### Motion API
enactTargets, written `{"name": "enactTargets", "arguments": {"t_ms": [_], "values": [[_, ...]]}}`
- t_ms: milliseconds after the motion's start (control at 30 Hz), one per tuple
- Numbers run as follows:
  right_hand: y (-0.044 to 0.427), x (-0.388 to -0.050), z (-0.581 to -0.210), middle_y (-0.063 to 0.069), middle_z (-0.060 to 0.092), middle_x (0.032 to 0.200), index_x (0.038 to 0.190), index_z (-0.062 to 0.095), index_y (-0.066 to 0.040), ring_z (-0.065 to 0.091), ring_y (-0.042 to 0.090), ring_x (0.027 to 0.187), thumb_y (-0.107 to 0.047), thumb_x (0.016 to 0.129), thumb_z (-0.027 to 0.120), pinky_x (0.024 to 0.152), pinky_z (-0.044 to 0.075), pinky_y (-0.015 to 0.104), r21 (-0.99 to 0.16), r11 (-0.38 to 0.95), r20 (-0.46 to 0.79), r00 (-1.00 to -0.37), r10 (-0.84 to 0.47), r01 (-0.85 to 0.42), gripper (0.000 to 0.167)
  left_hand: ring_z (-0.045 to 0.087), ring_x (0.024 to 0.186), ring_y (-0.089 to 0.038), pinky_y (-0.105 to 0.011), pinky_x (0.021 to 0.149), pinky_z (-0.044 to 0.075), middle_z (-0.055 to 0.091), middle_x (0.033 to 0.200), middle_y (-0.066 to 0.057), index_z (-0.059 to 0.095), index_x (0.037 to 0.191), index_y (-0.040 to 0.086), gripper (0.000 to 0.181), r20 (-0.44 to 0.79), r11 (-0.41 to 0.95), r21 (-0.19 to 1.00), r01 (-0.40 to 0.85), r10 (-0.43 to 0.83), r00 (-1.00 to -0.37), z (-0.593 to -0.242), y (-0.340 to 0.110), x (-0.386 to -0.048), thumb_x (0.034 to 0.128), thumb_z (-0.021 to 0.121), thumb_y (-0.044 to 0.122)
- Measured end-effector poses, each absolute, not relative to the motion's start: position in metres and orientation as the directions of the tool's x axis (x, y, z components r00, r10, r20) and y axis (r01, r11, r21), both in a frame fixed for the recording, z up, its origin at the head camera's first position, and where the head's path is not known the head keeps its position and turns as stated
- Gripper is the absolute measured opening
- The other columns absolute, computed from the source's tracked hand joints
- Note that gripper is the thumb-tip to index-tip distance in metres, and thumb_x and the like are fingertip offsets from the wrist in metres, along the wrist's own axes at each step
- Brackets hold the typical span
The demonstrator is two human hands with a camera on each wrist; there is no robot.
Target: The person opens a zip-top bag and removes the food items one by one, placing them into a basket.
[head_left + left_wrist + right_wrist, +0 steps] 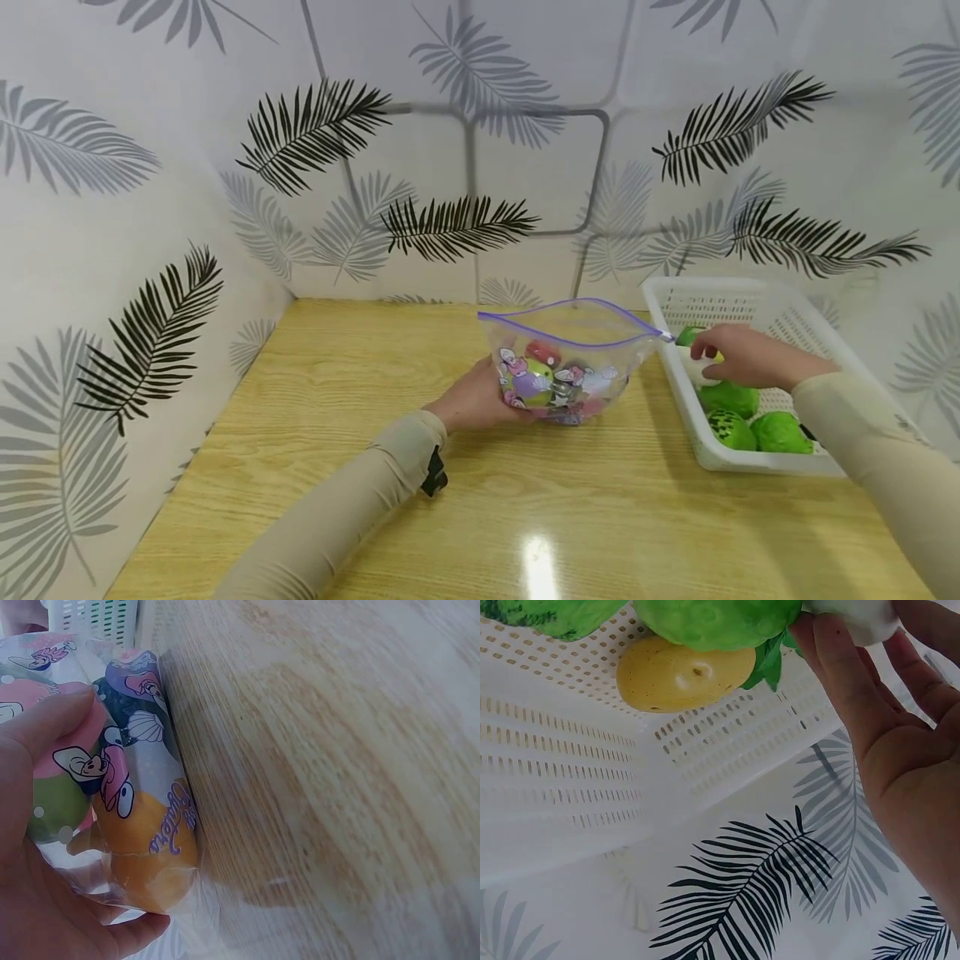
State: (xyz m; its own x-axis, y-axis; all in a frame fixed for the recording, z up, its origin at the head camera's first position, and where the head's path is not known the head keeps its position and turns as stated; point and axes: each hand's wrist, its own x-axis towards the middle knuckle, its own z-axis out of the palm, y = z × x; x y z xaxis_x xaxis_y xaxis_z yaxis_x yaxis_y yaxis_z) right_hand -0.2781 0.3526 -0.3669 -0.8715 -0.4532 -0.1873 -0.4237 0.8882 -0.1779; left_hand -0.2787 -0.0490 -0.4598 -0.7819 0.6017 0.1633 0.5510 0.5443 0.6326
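My left hand holds a clear, printed zip bag low from its left side. The bag's purple-edged mouth gapes upward, with a white slider at its right end. Through the plastic show several coloured pieces, among them an orange one. In the left wrist view the thumb lies along the bag's face and the fingers wrap beneath it. My right hand reaches into a white plastic basket and grips a white rounded piece with curled fingers. The top of that piece is cut off in the right wrist view.
Green vegetable-like pieces, one dark-spotted and one leafy, lie in the basket beside a yellow potato-like piece. The basket stands at the right of the wooden table. A leaf-patterned covering rises behind the table.
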Motion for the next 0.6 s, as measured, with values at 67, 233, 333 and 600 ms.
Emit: {"name": "enactTargets", "arguments": {"t_ms": [67,233,333,600], "values": [[0.350,-0.277,-0.366,0.009,0.071,0.103,0.110,0.070,-0.001,0.066,0.027,0.095,-0.008,0.092,0.069,0.081,0.055,0.048,-0.183,0.886,-0.203,-0.865,-0.459,-0.427,0.019,0.057,0.122,-0.012,-0.034,0.108,0.046,0.061,0.130,0.008,0.049,0.140,0.028,0.078,0.165,0.540,0.634,0.554,0.605,-0.779,-0.459,-0.048,-0.279,0.0749,0.090,0.040],[0.335,-0.268,-0.350,0.007,0.073,0.101,0.111,0.072,-0.005,0.066,0.019,0.085,-0.009,0.098,0.059,0.075,0.056,0.046,-0.144,0.884,-0.034,-0.891,-0.453,-0.444,0.019,0.057,0.121,-0.009,-0.032,0.109,0.045,0.060,0.129,0.010,0.046,0.142,0.026,0.083,0.179,0.528,0.640,0.558,0.603,-0.777,-0.460,-0.047,-0.279,0.0738,0.090,0.040],[0.314,-0.256,-0.332,0.002,0.073,0.094,0.108,0.073,-0.009,0.060,0.013,0.072,-0.010,0.099,0.058,0.070,0.054,0.041,-0.096,0.869,0.199,-0.865,-0.461,-0.485,0.018,0.056,0.123,-0.008,-0.032,0.110,0.044,0.058,0.132,0.010,0.036,0.148,0.022,0.095,0.180,0.522,0.650,0.553,0.600,-0.779,-0.460,-0.047,-0.279,0.0732,0.091,0.040],[0.235,-0.241,-0.308,0.003,0.075,0.102,0.106,0.073,-0.011,0.070,0.019,0.090,-0.006,0.097,0.061,0.077,0.058,0.041,-0.033,0.719,0.348,-0.682,-0.643,-0.694,0.016,0.056,0.122,-0.007,-0.033,0.109,0.045,0.059,0.131,0.011,0.041,0.146,0.028,0.087,0.168,0.516,0.663,0.542,0.604,-0.779,-0.460,-0.048,-0.279,0.0748,0.090,0.039]]}}
